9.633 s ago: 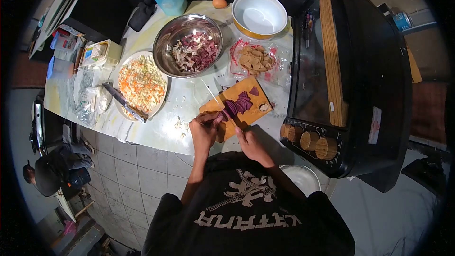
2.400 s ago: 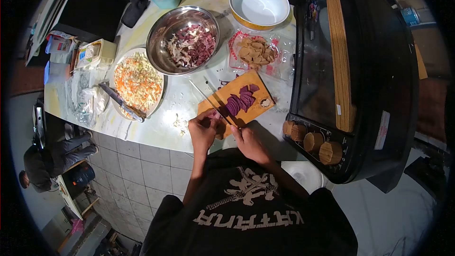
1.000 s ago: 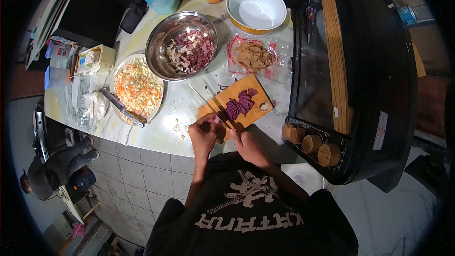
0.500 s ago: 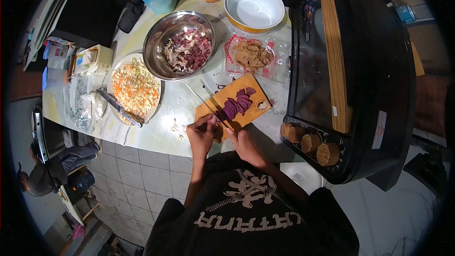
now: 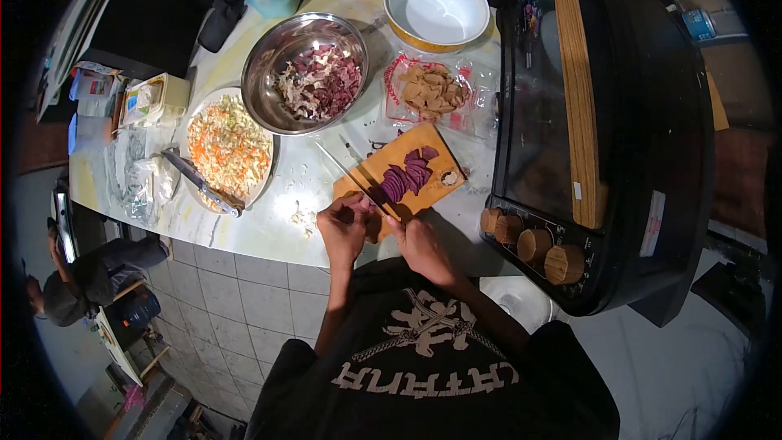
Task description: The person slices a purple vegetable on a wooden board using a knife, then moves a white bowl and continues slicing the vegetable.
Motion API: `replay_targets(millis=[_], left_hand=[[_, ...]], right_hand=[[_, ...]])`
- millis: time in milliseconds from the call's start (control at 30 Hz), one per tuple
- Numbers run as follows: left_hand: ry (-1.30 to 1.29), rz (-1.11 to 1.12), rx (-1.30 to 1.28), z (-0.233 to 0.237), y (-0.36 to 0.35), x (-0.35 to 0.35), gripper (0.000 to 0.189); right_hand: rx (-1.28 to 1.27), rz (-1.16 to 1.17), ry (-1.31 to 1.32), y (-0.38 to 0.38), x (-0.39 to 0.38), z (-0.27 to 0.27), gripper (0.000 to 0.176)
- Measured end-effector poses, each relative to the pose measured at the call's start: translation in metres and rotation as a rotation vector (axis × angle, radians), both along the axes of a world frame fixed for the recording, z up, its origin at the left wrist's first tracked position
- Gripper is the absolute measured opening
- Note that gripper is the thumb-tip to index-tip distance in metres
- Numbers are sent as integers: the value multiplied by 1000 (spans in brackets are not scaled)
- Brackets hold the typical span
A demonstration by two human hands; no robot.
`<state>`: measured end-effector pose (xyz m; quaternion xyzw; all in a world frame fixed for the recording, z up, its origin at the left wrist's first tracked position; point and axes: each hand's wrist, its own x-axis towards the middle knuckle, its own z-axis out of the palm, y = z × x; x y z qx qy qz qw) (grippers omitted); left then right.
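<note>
My right hand (image 5: 419, 248) is closed round the handle end of a long knife (image 5: 346, 171), whose blade points up and to the left across the wooden cutting board (image 5: 399, 145). At the board's lower left, my left hand (image 5: 340, 230) has its fingers bent around a pinkish-purple piece of food (image 5: 359, 204), close beside the blade. Its exact kind I cannot tell. Several thin dark purple slices (image 5: 394, 186) lie overlapping on the middle of the board, right of the knife. A small pale scrap (image 5: 449, 178) rests near the right corner.
Behind the board stand a steel bowl (image 5: 259, 73) of chopped pieces, a white bowl (image 5: 436, 8) and a bag of brown slices (image 5: 436, 90). To the left, another knife (image 5: 199, 182) lies over a plate of diced vegetables (image 5: 228, 147). An oven (image 5: 627, 147) borders the right.
My view has shifted slightly. My left hand has turned a little on the pinkish-purple piece, showing more of it; the knife stays nearly in place. A person at far left has moved an arm.
</note>
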<state>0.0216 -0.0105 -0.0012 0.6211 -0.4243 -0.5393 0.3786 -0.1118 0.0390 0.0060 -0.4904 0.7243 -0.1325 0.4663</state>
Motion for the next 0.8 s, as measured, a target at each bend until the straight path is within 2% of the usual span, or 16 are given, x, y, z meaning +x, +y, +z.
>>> replay_targets(millis=[733, 800], left_hand=[[-84, -1, -66, -5, 0, 0, 7], [-87, 11, -53, -6, 0, -2, 6]], right_hand=[[-99, -1, -38, -9, 1, 2, 59], [-202, 16, -38, -6, 0, -5, 56]])
